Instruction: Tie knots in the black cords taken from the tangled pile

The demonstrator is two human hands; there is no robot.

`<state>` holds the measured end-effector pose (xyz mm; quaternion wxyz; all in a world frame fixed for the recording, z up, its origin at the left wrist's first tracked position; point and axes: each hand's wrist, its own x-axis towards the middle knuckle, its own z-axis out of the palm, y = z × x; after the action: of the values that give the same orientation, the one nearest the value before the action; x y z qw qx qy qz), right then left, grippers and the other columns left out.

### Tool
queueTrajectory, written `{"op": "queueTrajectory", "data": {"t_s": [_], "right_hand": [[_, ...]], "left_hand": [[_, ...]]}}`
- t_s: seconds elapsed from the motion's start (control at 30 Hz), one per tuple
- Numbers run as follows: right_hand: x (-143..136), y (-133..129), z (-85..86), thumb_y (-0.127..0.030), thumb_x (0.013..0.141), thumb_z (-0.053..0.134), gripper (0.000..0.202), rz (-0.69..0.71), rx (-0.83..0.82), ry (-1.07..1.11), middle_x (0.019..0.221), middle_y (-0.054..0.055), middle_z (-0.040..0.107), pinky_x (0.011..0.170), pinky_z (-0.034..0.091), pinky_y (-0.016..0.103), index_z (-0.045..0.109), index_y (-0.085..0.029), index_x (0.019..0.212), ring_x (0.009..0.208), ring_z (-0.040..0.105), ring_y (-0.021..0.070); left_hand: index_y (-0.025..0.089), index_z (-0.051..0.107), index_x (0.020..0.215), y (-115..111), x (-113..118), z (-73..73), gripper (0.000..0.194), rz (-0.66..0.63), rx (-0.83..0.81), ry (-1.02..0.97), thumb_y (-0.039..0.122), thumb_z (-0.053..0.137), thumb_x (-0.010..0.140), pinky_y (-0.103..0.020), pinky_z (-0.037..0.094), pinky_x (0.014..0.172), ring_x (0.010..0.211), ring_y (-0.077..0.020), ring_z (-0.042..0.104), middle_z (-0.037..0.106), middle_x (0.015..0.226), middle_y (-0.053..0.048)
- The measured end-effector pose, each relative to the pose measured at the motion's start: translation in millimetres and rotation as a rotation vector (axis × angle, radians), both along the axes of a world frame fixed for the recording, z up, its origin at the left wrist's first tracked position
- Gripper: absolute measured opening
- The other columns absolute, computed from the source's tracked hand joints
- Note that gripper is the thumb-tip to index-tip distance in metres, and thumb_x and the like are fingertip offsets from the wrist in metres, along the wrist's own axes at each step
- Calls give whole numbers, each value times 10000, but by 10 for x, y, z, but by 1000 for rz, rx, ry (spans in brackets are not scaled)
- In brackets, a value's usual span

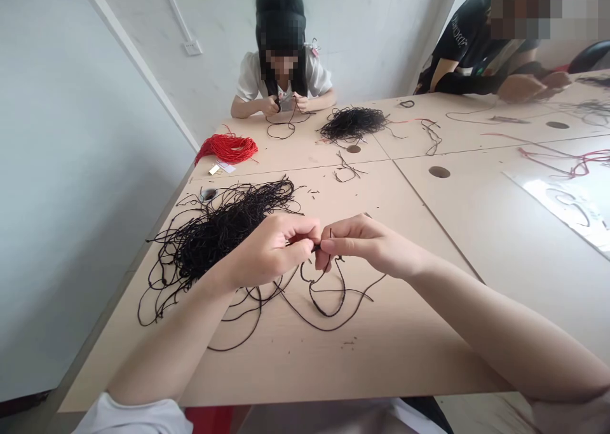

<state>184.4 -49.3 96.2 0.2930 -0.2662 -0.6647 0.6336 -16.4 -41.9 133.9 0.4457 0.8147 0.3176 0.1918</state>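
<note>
Over the front of the table, my left hand [281, 246] and my right hand [362, 243] meet, fingertips nearly touching. Both pinch one black cord [343, 294] between thumb and forefinger. Its loops and loose ends hang below my hands and lie on the tabletop; a short end pokes up by my right thumb. What the cord does right between the fingertips is mostly hidden. Left of and behind my left hand lies a large tangled heap of black cords [214, 230], with several strands trailing forward under my left wrist.
A red cord bundle [229, 148] sits at the far left edge. Beyond it a person [283, 72] works with cord; another person [476, 53] is at the right. A second black cord heap [355, 122] lies farther back. The table has round holes [439, 172] and small cord scraps.
</note>
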Motion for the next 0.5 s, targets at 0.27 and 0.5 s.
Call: {"op": "queueTrajectory", "data": {"t_s": [0.27, 0.5], "right_hand": [[-56, -33, -39, -300, 896, 596, 247, -55, -115, 152, 778, 41, 703, 776, 488, 288, 707, -152, 733, 776, 629, 148], [-41, -85, 34, -364, 908, 577, 283, -95, -11, 42, 780, 38, 702, 787, 483, 300, 706, -169, 749, 782, 624, 149]], "left_hand": [[171, 495, 650, -46, 13, 4, 162, 81, 77, -56, 60, 439, 753, -253, 353, 548, 604, -110, 497, 621, 637, 14], [177, 507, 627, -93, 6, 57, 165, 176, 61, -11, 113, 470, 774, -250, 338, 512, 559, -109, 440, 557, 589, 14]]}}
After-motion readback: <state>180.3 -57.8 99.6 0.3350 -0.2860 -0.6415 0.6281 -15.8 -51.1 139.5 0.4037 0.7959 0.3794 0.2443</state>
